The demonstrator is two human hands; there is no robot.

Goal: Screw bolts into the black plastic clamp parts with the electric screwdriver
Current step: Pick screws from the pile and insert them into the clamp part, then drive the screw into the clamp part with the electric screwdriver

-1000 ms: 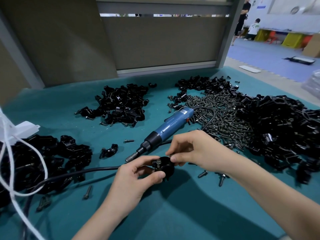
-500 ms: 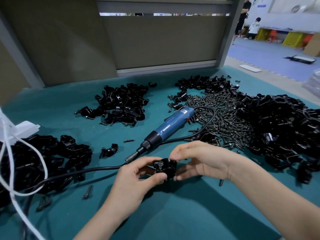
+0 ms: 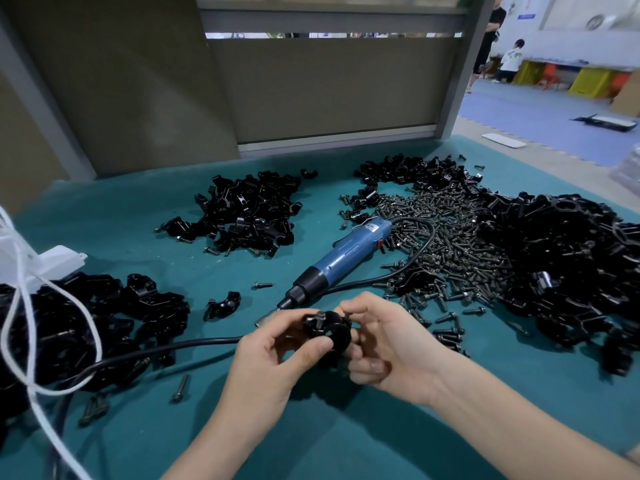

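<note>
- One electric screwdriver, blue with a black collar, lies on the teal table; its bit end points toward the hands, and its black cable loops over the bolts and runs off to the left
- One broad heap of bolts spreads to the right of the screwdriver; one loose bolt lies near the collar and a second bolt lies in front of the cable
- Three piles of black clamp parts: a middle pile at the back, a left pile under a white cord, and a right pile, the largest
- One lone clamp part sits between the left pile and the screwdriver's tip
- The left hand comes up from below and grips the held clamp, thumb across its front and fingers curled behind
- The right hand meets it from the right, fingers curled, thumb and forefinger pinching the clamp's upper right edge
- The held clamp is glossy black and rounded like a ring, with a blocky lug on top; it is held above the table just in front of the screwdriver's tip
</note>
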